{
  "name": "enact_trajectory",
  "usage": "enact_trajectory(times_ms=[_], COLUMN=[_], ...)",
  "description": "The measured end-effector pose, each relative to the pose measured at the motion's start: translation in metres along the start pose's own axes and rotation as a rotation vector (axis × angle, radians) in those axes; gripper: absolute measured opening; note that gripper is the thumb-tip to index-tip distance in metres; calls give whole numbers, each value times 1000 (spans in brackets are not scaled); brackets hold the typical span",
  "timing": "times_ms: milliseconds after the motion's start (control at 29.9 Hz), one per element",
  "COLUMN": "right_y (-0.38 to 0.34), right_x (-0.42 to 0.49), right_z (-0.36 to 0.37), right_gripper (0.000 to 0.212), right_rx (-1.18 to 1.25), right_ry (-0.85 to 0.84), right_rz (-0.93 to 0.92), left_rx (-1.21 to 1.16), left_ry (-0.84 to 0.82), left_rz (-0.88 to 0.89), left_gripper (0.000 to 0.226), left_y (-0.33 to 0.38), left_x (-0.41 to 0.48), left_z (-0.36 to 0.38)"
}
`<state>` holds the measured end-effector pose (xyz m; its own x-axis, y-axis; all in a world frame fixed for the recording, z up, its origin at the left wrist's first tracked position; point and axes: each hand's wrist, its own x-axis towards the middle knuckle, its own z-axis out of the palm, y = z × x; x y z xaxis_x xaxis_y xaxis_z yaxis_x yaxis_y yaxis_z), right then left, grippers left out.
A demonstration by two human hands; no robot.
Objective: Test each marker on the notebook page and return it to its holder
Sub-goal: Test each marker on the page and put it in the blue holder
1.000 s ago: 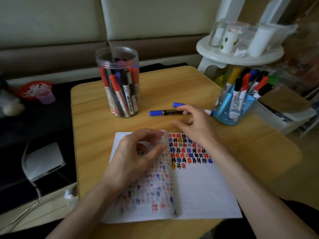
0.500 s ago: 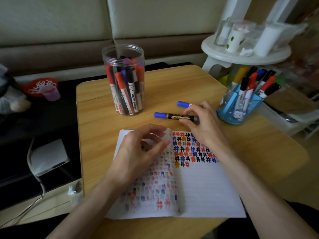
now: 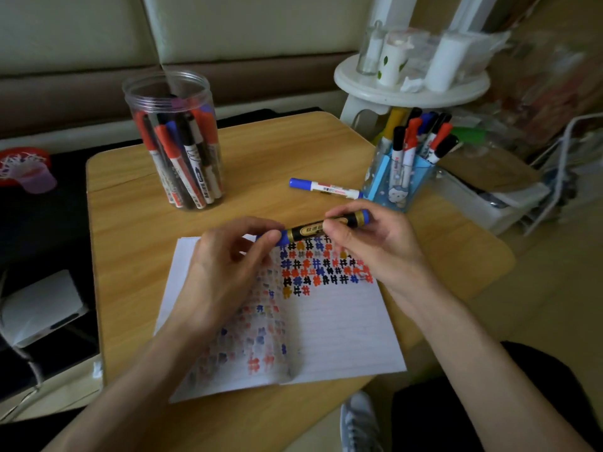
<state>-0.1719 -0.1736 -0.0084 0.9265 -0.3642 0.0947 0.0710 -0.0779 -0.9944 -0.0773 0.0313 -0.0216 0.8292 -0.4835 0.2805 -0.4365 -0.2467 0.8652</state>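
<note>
Black and gold on its barrel, blue at both ends, the black-and-gold marker (image 3: 306, 231) lies level between the two hands, held in the air just over the top edge of the notebook (image 3: 326, 324). The right hand (image 3: 375, 246) wraps the barrel, its fingers (image 3: 337, 228) curled over the gold label, with the tail end poking out past the forefinger. The left hand (image 3: 222, 272) pinches the blue cap between thumb and fingertips (image 3: 270, 238).

I judge the step to be uncapping: the marker is in hand but has not yet touched the paper. The next move calls for a straight pull apart, with the right fingers holding the barrel firm. After that the tip must turn down to the blank lines below the rows of coloured hash marks, which lie right under both sets of fingers.

Beyond the left fingertips stands a clear jar (image 3: 173, 141), packed with red-, black- and blue-capped markers leaning inside. Beyond the right knuckles a blue holder (image 3: 399, 187) carries more markers upright, capped black, red and blue, plus one with a yellow body. Just past the right fingers, a loose blue-capped marker (image 3: 323, 187) lies flat on the wooden table (image 3: 130, 230). Its far end touches or nearly touches the holder; I cannot tell which.
</note>
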Motion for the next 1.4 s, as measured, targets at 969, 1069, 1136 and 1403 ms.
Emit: enact_trajectory(times_ms=[969,1069,1136,1403], right_y=[22,29,32,37], right_x=[-42,-41,-41,-42], right_z=[13,18,21,18], right_gripper=[12,9,8,7], right_rx=[5,-77,-115,-181], right_ry=[163,181,178,164], right_rz=[89,64,45,2], left_rx=[265,263,258,280], left_ry=[-242,-238,-237,-246], left_rz=[83,95,94,122], left_gripper=[21,21,21,21], left_y=[-10,-12,-13,-14], left_x=[-11,-12,-13,-16], left_z=[0,-2,-2,-1])
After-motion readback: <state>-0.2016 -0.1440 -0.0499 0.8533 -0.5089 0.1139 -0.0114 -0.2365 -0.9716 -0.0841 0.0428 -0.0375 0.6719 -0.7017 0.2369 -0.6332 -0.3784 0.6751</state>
